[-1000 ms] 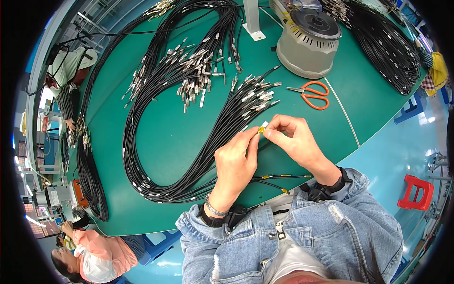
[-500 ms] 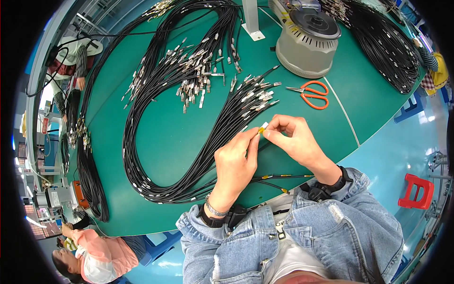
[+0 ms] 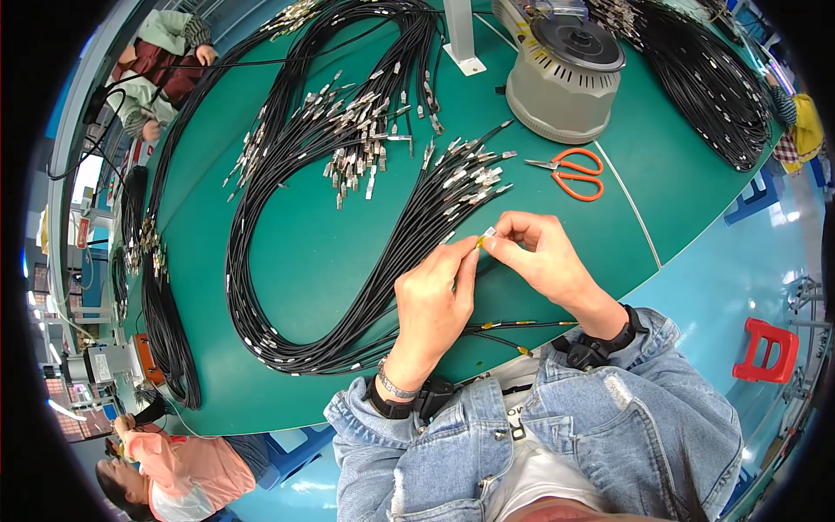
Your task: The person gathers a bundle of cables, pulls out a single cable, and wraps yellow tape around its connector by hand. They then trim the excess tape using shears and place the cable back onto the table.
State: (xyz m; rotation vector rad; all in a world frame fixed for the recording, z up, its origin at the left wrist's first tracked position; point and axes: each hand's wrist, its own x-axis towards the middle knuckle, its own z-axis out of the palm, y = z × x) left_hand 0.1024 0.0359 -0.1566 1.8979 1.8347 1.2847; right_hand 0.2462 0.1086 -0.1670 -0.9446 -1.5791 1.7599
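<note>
My left hand and my right hand meet over the green table, fingertips nearly touching. Each pinches a small yellow-taped cable end with a pale tip sticking up between the fingers. Most of it is hidden by my fingers. Just beyond my left hand runs a thick bundle of black cables, curving left and ending in silver and white connectors. Below my wrists lie a few black cables with yellow bands. Orange-handled scissors rest beyond my right hand.
A grey round machine stands at the back beside a metal post. More cable bundles lie at the far right and left edge. A red stool is on the floor. Other people work at the left and right.
My hands stay almost in place; the pale tip between them has turned slightly and shows less. At the upper left a co-worker's hands and arms have shifted.
</note>
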